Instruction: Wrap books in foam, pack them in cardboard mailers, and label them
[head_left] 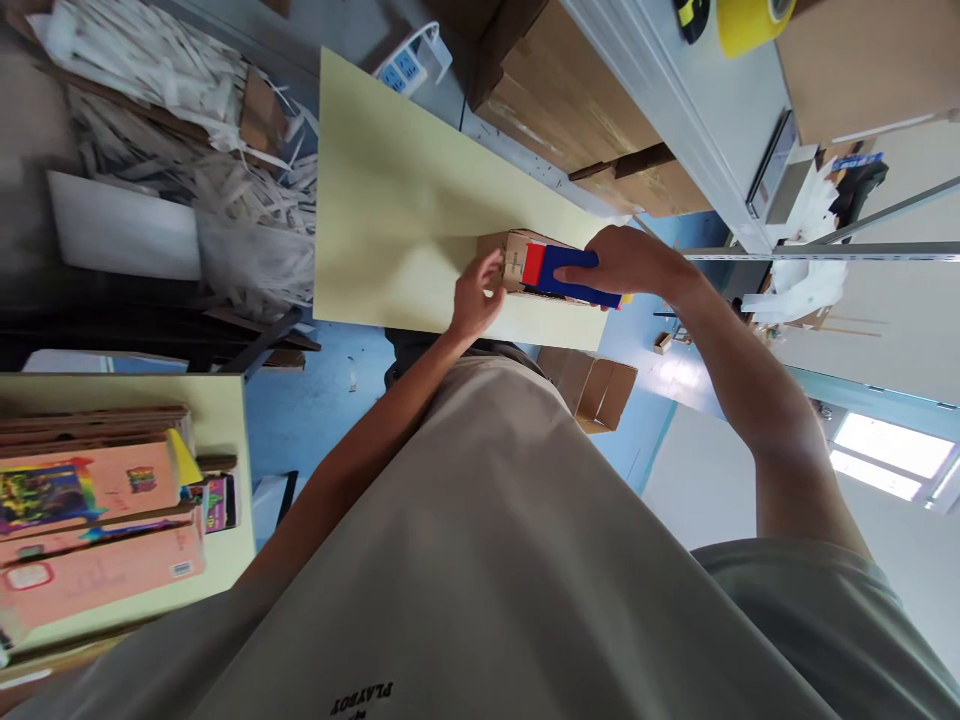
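Observation:
A long, narrow cardboard box (514, 262) lies on the pale yellow tabletop (390, 200). Over its top is a flat blue box (574, 272) with a red end and a little yellow at its far end. My right hand (626, 262) grips this blue box, thumb across its upper face. At the left end of the cardboard box is my left hand (478, 298), fingers apart and curved toward the flap. It holds nothing; whether its fingertips touch the cardboard, I cannot tell.
Large cartons (570, 90) stand beyond the table, below a shelf holding yellow tape (750, 22). A white power strip (412, 62) lies near the table's far edge. Shredded packing material (247, 210) is heaped at left. An open carton (600, 390) sits on the floor.

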